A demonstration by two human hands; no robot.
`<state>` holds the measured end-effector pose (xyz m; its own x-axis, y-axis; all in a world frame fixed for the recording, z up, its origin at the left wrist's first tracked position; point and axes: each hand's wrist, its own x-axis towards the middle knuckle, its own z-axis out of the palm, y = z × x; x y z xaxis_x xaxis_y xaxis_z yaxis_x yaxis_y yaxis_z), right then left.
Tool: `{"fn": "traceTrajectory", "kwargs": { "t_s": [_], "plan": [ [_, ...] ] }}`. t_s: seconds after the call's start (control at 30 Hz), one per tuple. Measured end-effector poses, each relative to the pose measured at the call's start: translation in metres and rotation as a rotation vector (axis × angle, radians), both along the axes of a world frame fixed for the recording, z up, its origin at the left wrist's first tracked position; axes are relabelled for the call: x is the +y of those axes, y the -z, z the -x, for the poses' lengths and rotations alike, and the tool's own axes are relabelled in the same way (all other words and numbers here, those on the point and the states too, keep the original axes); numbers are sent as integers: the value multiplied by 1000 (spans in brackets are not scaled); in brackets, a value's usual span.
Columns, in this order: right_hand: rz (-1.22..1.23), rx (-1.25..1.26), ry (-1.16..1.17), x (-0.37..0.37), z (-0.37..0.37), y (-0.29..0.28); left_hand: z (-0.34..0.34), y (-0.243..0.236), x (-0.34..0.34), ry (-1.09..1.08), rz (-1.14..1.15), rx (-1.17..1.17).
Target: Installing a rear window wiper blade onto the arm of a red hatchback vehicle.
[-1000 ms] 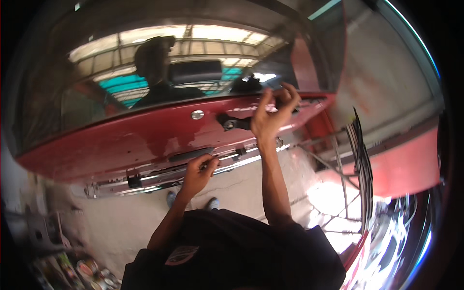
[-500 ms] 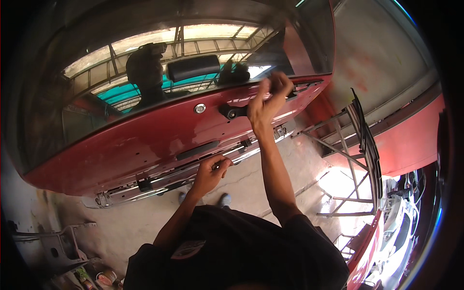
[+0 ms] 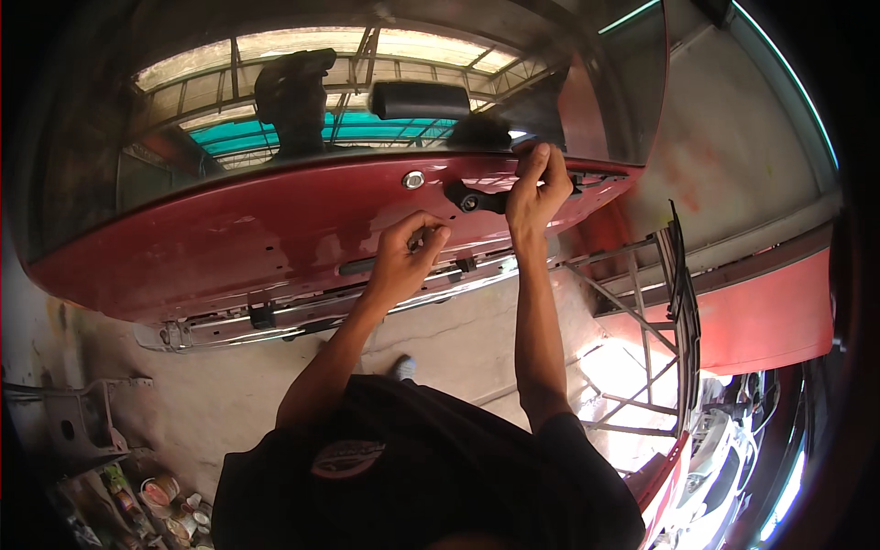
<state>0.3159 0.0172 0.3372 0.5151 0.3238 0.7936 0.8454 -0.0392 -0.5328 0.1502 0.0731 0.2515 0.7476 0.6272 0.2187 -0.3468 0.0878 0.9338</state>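
In front of me is a red vehicle tailgate [image 3: 229,238] with a dark, reflective rear window [image 3: 202,101] above it. A black wiper arm [image 3: 469,203] with a round pivot is fixed on the red panel, right of a round silver lock [image 3: 413,180]. My right hand [image 3: 539,194] is over that arm near the lower glass edge, its fingers pinched together; what they hold, if anything, is hidden. Lower and to the left, my left hand [image 3: 405,252] is curled in front of the panel, thumb against fingers. Something small and dark shows between them, too small to name.
A chrome-edged bumper [image 3: 220,332] runs below the tailgate. On the right stand a metal frame rack [image 3: 642,302] and a red panel [image 3: 770,312]. Several cans [image 3: 159,491] and a grey metal part [image 3: 78,426] are at the lower left.
My left hand has risen from by the bumper to the red panel, nearer the wiper pivot. My right hand has shifted slightly in the view, its fingers drawn together and less blurred.
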Motion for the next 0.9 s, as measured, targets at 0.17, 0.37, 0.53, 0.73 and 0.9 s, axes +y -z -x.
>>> {"fn": "traceTrajectory", "kwargs": {
  "t_s": [0.17,0.37,0.53,0.73,0.9],
  "plan": [
    [-7,-122,76,3,2,0,-13,7,10,-102,-79,-32],
    [113,56,24,5,4,0,-21,-8,10,-63,-69,26],
    [-43,-26,132,1,-1,10,-26,-6,8,-79,-76,-18],
    [-2,99,5,4,4,0,-18,-3,11,-46,-61,-3],
    [-13,-38,101,3,1,1,-8,-2,3,-67,-119,93]
  ]
}}
